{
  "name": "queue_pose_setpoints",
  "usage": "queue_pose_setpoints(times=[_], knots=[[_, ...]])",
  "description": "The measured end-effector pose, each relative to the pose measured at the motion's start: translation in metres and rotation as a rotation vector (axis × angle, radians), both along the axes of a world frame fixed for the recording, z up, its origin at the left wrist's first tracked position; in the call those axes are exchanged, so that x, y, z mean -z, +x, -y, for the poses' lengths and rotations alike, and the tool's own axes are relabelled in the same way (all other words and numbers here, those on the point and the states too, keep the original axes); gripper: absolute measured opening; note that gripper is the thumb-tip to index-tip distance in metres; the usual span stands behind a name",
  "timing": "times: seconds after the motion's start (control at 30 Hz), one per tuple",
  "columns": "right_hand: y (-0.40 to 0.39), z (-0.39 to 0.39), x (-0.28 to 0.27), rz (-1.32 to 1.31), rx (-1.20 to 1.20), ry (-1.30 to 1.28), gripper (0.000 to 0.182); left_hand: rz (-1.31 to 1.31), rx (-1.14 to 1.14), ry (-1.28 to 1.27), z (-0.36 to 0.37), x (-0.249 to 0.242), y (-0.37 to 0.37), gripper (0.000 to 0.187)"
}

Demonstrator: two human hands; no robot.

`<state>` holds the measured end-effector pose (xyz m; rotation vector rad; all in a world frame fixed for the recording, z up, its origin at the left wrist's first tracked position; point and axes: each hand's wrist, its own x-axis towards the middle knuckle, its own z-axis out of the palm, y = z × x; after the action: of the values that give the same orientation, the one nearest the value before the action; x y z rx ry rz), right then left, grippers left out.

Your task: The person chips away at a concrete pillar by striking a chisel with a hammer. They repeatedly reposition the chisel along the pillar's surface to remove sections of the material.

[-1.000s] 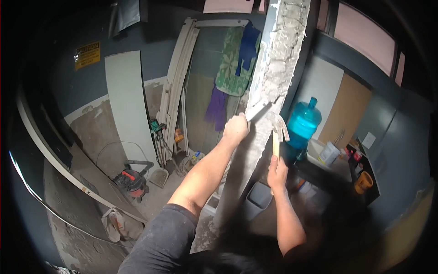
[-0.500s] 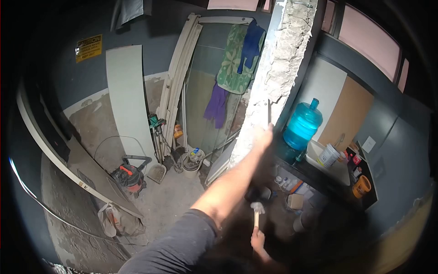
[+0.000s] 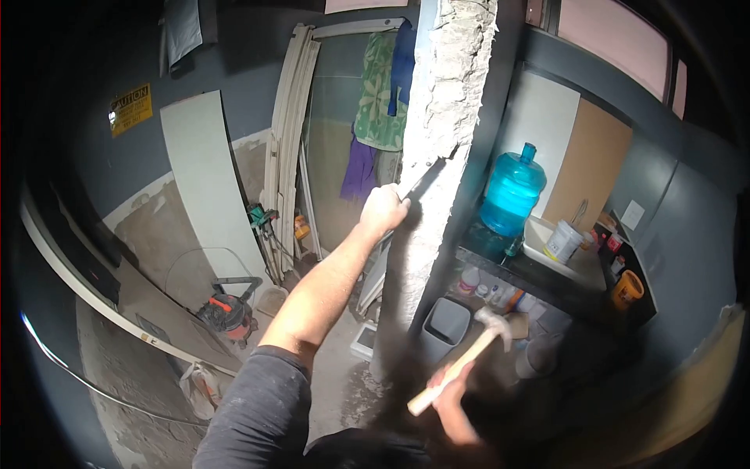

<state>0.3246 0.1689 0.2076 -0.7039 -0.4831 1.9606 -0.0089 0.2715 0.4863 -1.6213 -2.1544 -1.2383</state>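
A broken, whitish wall edge (image 3: 453,86) rises through the middle of the head view, its plaster rough and chipped. My left hand (image 3: 384,209) is closed around a chisel (image 3: 423,180), whose tip meets the wall edge beside a dark notch. The chisel slants up to the right, and its grip is hidden in my fist. Lower down, my right hand (image 3: 448,386) grips the wooden handle of a claw hammer (image 3: 473,352). The hammer head points up and right, apart from the chisel.
Right of the wall, a blue water jug (image 3: 512,191) stands on a dark counter beside a white bucket (image 3: 562,241). Below lies a grey bin (image 3: 447,320). Leftward are a shop vacuum (image 3: 226,314), a leaning panel (image 3: 201,172) and hanging towels (image 3: 380,94).
My left hand has shifted left, and the chisel now tilts diagonally instead of standing nearly upright. My right hand has raised the hammer and swung its head rightward. The view has turned slightly.
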Motion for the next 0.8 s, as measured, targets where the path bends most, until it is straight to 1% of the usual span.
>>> queue_pose_setpoints(times=[0.03, 0.07, 0.13, 0.2, 0.27, 0.33, 0.37, 0.4, 0.43, 0.47, 0.5, 0.53, 0.57, 0.6, 0.63, 0.67, 0.7, 0.73, 0.8], knots=[[-0.022, -0.005, -0.051, -0.156, 0.104, 0.015, 0.069, -0.007, 0.009, 0.003, 0.001, 0.000, 0.000, 0.035], [-0.033, -0.014, -0.093, -0.292, 0.131, 0.067, 0.069, -0.022, 0.011, -0.007, 0.000, 0.000, -0.003, 0.035], [-0.053, -0.034, -0.159, -0.595, 0.179, 0.154, 0.067, -0.014, 0.032, -0.006, -0.001, 0.000, -0.008, 0.035], [-0.082, -0.042, -0.210, -0.839, 0.054, 0.251, 0.065, -0.016, 0.018, -0.020, 0.002, -0.003, -0.003, 0.035], [-0.123, -0.006, -0.286, -0.636, 0.085, 0.030, 0.064, -0.016, 0.012, -0.034, 0.006, -0.006, 0.005, 0.035], [-0.155, -0.007, -0.303, -0.610, -0.448, 0.169, 0.062, 0.137, 0.014, -0.028, 0.010, -0.010, 0.009, 0.033], [-0.174, -0.011, -0.311, -0.526, -0.635, 0.207, 0.060, 0.107, 0.118, 0.014, -0.012, 0.011, -0.014, 0.032], [-0.198, -0.002, -0.313, -0.513, -0.809, 0.175, 0.058, 0.102, 0.122, 0.009, -0.013, 0.013, -0.015, 0.032], [-0.207, 0.034, -0.328, -0.414, -0.749, 0.168, 0.060, 0.016, 0.007, 0.105, -0.011, 0.009, -0.014, 0.031], [-0.215, 0.053, -0.331, -0.402, -0.739, 0.141, 0.062, -0.065, -0.105, 0.200, -0.010, 0.007, -0.012, 0.032], [-0.221, 0.060, -0.326, -0.444, -0.717, 0.159, 0.063, -0.028, -0.015, 0.099, 0.010, -0.010, -0.006, 0.030], [-0.225, 0.062, -0.321, -0.485, -0.701, 0.186, 0.063, -0.034, -0.006, 0.105, 0.000, 0.000, -0.015, 0.030], [-0.224, 0.061, -0.311, -0.579, -0.669, 0.200, 0.065, 0.074, 0.181, 0.215, -0.020, 0.021, -0.034, 0.029], [-0.220, 0.059, -0.303, -0.669, -0.647, 0.214, 0.067, 0.180, 0.364, 0.330, -0.029, 0.032, -0.049, 0.028], [-0.211, 0.057, -0.297, -0.685, -0.491, 0.251, 0.069, 0.067, 0.131, 0.037, 0.020, -0.015, -0.012, 0.027], [-0.201, 0.049, -0.291, -0.728, -0.385, 0.213, 0.070, 0.108, 0.082, 0.044, 0.009, -0.006, -0.013, 0.028], [-0.188, 0.043, -0.291, -0.755, -0.256, 0.125, 0.070, 0.106, 0.079, 0.016, 0.009, -0.007, -0.009, 0.029], [-0.177, 0.034, -0.289, -0.758, -0.106, 0.125, 0.070, 0.106, 0.079, -0.013, 0.010, -0.007, -0.005, 0.030], [-0.157, 0.005, -0.281, -0.866, 0.149, 0.085, 0.067, 0.126, 0.069, 0.052, 0.006, 0.000, 0.005, 0.029]])
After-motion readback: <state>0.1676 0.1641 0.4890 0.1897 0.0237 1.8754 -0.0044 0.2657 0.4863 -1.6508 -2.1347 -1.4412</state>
